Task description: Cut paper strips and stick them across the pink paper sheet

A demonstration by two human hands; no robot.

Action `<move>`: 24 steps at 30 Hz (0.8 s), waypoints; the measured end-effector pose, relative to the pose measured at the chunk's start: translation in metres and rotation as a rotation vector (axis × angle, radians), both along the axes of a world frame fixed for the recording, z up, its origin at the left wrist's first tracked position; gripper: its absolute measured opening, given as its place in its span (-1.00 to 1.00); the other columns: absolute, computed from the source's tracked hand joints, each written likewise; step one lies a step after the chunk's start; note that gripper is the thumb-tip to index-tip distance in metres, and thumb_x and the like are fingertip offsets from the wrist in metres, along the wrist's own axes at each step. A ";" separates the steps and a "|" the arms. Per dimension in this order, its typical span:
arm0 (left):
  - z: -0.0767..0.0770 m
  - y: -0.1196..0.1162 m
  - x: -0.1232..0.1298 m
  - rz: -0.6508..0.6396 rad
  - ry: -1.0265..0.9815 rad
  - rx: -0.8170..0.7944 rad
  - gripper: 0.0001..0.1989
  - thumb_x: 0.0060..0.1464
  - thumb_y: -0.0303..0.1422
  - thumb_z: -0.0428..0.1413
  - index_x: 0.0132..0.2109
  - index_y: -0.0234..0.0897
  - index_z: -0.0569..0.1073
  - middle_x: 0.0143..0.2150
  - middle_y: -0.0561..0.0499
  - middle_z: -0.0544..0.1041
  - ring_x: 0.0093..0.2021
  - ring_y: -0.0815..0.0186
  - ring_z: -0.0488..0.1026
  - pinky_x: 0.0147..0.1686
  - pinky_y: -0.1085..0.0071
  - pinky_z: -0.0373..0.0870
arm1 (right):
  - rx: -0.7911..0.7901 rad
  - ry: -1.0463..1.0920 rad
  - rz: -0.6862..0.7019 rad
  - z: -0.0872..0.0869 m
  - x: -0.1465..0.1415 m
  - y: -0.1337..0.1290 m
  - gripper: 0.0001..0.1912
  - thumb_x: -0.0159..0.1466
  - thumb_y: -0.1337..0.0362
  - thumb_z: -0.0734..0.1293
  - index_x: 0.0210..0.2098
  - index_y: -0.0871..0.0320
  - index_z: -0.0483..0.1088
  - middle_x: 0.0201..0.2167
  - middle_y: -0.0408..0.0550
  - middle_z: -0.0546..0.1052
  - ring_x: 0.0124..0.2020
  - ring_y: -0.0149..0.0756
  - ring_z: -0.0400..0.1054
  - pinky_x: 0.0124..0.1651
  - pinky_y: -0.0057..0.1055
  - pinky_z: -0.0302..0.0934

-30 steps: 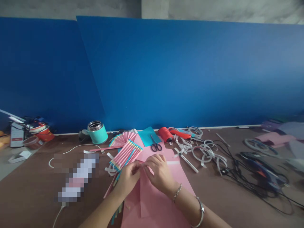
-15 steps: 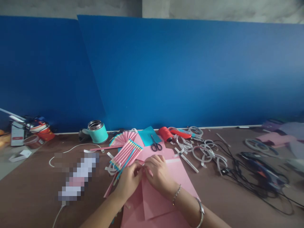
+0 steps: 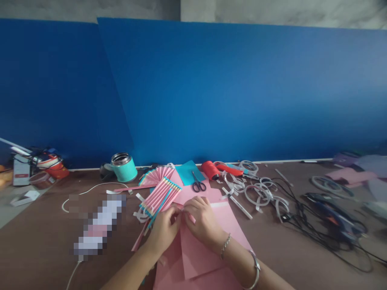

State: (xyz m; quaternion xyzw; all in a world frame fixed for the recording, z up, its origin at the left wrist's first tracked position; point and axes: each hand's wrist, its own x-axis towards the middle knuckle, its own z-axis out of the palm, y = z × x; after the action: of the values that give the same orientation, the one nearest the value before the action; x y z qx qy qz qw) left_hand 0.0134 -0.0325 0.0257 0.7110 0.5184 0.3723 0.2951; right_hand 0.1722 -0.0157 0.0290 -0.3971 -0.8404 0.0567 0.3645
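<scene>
My left hand (image 3: 165, 226) and my right hand (image 3: 202, 220) meet at the upper left corner of a pink paper sheet (image 3: 208, 251). Both are closed, fingertips pinched together and nearly touching. The left hand grips the sheet's corner. Whatever lies between the right fingertips is too small and hidden to name. A white strip (image 3: 220, 204) runs along the sheet's top edge, partly behind the right hand. More pink paper lies underneath. Beside the left hand rests a pleated pink paper piece with blue edges (image 3: 159, 196), and a pleated fan (image 3: 159, 176) lies behind it.
Black-handled scissors (image 3: 199, 186) lie on pink paper near a blue sheet (image 3: 188, 171). A red thread spool (image 3: 210, 170), curled white strips (image 3: 258, 195) and a white pen (image 3: 241, 207) are rightward. Further right are cables and a dark tool (image 3: 335, 215). A turquoise mug (image 3: 125, 170) stands back left.
Both hands stay at the sheet's corner with only a slight shift of the fingers. The white bit seen between the fingertips earlier is less visible now. The other things lie as before.
</scene>
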 end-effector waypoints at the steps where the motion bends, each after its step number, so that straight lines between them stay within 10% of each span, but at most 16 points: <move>1: 0.000 0.000 0.000 0.002 0.003 0.001 -0.80 0.12 -0.34 -0.03 -0.38 -0.29 0.43 -0.51 0.03 0.45 -0.50 0.34 0.34 -0.49 0.47 0.20 | 0.004 0.008 0.000 -0.001 0.000 0.000 -0.84 0.14 0.50 0.23 -0.43 0.16 0.39 -0.42 -0.09 0.49 -0.32 -0.30 0.25 -0.23 -0.33 0.02; 11: -0.005 0.009 -0.004 0.050 -0.230 -0.158 -0.82 0.01 -0.28 0.03 -0.39 -0.29 0.43 -0.47 0.03 0.47 -0.41 0.30 0.41 -0.39 0.46 0.27 | -0.189 0.355 -0.199 -0.002 0.017 0.020 -0.92 0.06 0.37 0.26 -0.52 0.15 0.38 -0.43 -0.07 0.52 -0.34 -0.25 0.35 -0.23 -0.35 0.14; 16: -0.005 0.016 -0.012 0.159 -0.373 -0.355 -0.78 -0.08 -0.22 0.06 -0.53 -0.25 0.28 -0.69 0.24 0.10 -0.69 0.50 0.04 -0.64 0.54 -0.04 | -0.362 0.669 -0.544 -0.002 0.077 0.052 -0.82 0.00 0.27 0.25 -0.50 0.22 0.45 -0.56 -0.09 0.48 -0.51 -0.31 0.30 -0.46 -0.45 0.12; 24: -0.007 0.022 -0.025 0.143 -0.191 -0.488 -0.77 -0.15 -0.21 0.04 -0.57 -0.23 0.21 -0.73 0.27 0.02 -0.71 0.53 -0.04 -0.67 0.55 -0.13 | -0.053 1.135 -1.077 -0.004 0.167 0.073 -0.81 -0.07 0.23 0.29 -0.51 0.24 0.40 -0.67 -0.18 0.33 -0.62 -0.39 0.17 -0.57 -0.46 0.09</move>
State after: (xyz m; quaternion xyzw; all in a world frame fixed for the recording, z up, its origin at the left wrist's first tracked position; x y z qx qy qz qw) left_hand -0.0114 -0.0105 0.0185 0.5420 0.6114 0.3219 0.4783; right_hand 0.3389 0.0577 0.0253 -0.6688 -0.2155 0.0865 0.7062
